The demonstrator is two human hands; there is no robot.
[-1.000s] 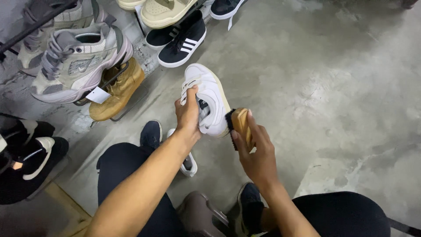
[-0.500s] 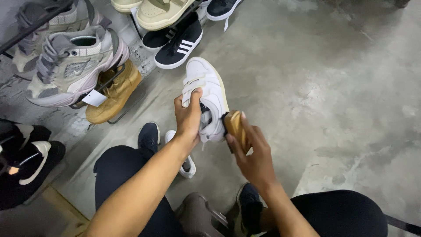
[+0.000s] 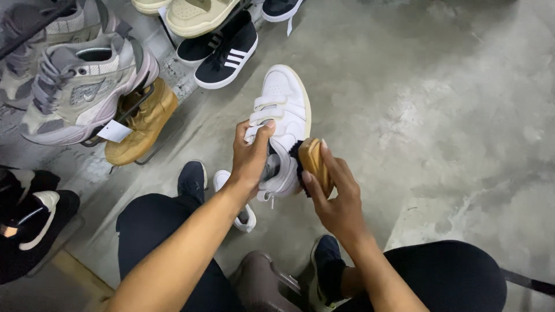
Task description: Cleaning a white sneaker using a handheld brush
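My left hand (image 3: 250, 156) grips a white strapped sneaker (image 3: 283, 110) by its collar, toe pointing away from me, held above the concrete floor. My right hand (image 3: 335, 199) is shut on a wooden brush (image 3: 314, 164) with dark bristles. The bristles press against the sneaker's right side near the heel. A second white shoe (image 3: 243, 215) lies on the floor under my left wrist, mostly hidden. My knees in dark trousers frame the bottom of the view.
A wire rack at the left holds a grey chunky trainer (image 3: 81, 92) and a tan boot (image 3: 141, 124) with a paper tag. A black striped sneaker (image 3: 228, 55) and a beige shoe (image 3: 193, 14) sit further back. A black shoe (image 3: 32, 228) lies at far left.
The white sneaker has shifted slightly and my view has drifted a little. My right hand has slid the brush a short way along the sneaker's side near the heel.
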